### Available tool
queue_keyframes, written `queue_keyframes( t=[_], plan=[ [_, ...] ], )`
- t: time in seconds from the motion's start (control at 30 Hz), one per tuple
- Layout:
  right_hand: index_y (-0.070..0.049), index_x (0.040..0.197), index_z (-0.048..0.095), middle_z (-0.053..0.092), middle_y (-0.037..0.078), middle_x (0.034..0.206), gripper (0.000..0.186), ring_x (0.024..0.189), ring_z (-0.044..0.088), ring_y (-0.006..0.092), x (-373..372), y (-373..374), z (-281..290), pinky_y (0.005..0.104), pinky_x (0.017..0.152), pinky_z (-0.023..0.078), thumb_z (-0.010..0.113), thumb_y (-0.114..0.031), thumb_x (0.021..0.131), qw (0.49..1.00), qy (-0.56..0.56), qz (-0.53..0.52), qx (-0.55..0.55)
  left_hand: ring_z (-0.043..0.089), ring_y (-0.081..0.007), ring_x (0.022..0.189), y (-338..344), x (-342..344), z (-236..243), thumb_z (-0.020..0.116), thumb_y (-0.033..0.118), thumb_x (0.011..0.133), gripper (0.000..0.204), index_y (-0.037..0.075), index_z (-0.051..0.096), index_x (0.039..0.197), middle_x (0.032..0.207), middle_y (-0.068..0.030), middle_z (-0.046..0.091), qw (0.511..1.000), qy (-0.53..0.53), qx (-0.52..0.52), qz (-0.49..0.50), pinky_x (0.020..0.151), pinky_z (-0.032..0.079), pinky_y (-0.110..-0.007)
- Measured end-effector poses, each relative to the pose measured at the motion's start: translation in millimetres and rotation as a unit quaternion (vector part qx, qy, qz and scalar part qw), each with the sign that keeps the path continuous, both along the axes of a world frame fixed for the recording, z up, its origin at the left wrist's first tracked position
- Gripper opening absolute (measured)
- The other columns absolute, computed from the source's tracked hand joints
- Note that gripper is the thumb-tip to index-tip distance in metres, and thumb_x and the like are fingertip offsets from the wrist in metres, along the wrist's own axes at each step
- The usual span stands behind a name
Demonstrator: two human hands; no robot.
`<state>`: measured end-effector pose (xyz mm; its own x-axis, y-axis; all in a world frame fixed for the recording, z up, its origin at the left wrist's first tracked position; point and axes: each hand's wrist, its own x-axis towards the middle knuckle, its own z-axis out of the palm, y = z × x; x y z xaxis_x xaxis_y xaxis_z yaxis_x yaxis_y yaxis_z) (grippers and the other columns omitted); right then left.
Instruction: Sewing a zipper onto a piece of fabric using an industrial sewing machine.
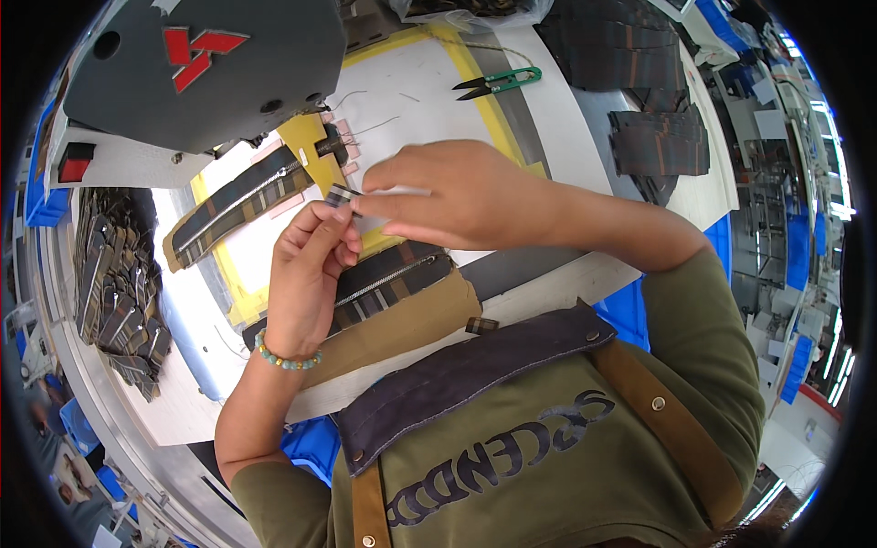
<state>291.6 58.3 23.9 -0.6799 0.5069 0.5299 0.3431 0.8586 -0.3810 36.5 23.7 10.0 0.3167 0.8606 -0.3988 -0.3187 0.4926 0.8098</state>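
My left hand (pixel 311 247) and my right hand (pixel 437 196) meet near the middle, both pinched on a small plaid fabric tab (pixel 340 194). Behind them, a zippered plaid strip on brown backing (pixel 237 205) lies beside a yellow machine plate (pixel 311 151) with small pink pieces around it. A second zippered strip (pixel 397 288) on brown backing (pixel 384 338) lies below my hands, partly hidden by my left hand. Near the front edge sits another small plaid piece (pixel 480 324).
A grey sewing machine head (pixel 210 119) overhangs the upper left. Green thread snips (pixel 498 84) lie at the back. Dark plaid pieces (pixel 658 142) are stacked at right; zippered pieces (pixel 119 292) are piled at left. Blue bins (pixel 621 315) sit below the table edge.
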Motion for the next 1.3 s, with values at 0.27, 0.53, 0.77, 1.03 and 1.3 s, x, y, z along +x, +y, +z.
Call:
queue_keyframes(
  t=[0.27, 0.53, 0.77, 1.03, 1.3],
  plan=[
    [-0.003, 0.110, 0.075, 0.074, 0.010, 0.109, 0.015, 0.087, 0.074, 0.0219, -2, -1, 2, 0.0314, 0.071, 0.061, 0.075, -0.007, 0.095, 0.999, -0.022, 0.025, -0.008, 0.067, -0.0104, 0.087, 0, -5, 16, 0.064, 0.012, 0.108, 0.016, 0.004, 0.068, 0.122, 0.102, -0.0027, 0.072, 0.998, 0.009, 0.033, -0.051, 0.082, 0.053, -0.026],
    [0.003, 0.114, 0.076, 0.078, 0.006, 0.105, 0.019, 0.092, 0.075, 0.0124, -10, -2, 1, 0.0283, 0.084, 0.063, 0.073, -0.013, 0.105, 0.769, 0.238, -0.018, -0.593, 0.071, -0.0130, 0.094, 0, -2, 6, 0.074, 0.011, 0.104, 0.021, 0.002, 0.070, 0.123, 0.109, -0.0058, 0.076, 0.979, 0.138, 0.147, -0.014, 0.083, 0.055, -0.028],
    [0.002, 0.117, 0.077, 0.078, 0.009, 0.112, 0.022, 0.097, 0.077, 0.0224, -3, 6, -6, 0.0322, 0.081, 0.064, 0.074, -0.008, 0.099, 0.967, 0.162, -0.056, -0.191, 0.071, -0.0116, 0.087, 7, -6, 10, 0.068, 0.014, 0.108, 0.014, 0.001, 0.073, 0.112, 0.099, -0.0069, 0.077, 0.994, 0.094, 0.063, -0.007, 0.080, 0.055, -0.027],
    [-0.002, 0.110, 0.074, 0.073, 0.007, 0.106, 0.027, 0.092, 0.074, 0.0219, 2, 15, -18, 0.0334, 0.075, 0.063, 0.075, -0.010, 0.084, 0.982, -0.062, 0.072, 0.166, 0.070, -0.0110, 0.086, 10, -12, 11, 0.067, 0.014, 0.109, 0.018, -0.001, 0.073, 0.116, 0.097, -0.0052, 0.076, 0.981, 0.156, 0.018, -0.113, 0.077, 0.056, -0.026],
    [-0.006, 0.111, 0.076, 0.072, 0.003, 0.103, 0.029, 0.098, 0.072, 0.0180, -19, 79, -31, 0.0311, 0.074, 0.060, 0.077, -0.017, 0.084, 0.973, -0.053, -0.012, 0.223, 0.072, -0.0265, 0.090, 40, -32, -2, 0.078, 0.004, 0.094, 0.031, -0.004, 0.073, 0.123, 0.109, -0.0149, 0.073, 0.698, 0.527, 0.484, -0.020, 0.085, 0.060, -0.036]
  ],
)
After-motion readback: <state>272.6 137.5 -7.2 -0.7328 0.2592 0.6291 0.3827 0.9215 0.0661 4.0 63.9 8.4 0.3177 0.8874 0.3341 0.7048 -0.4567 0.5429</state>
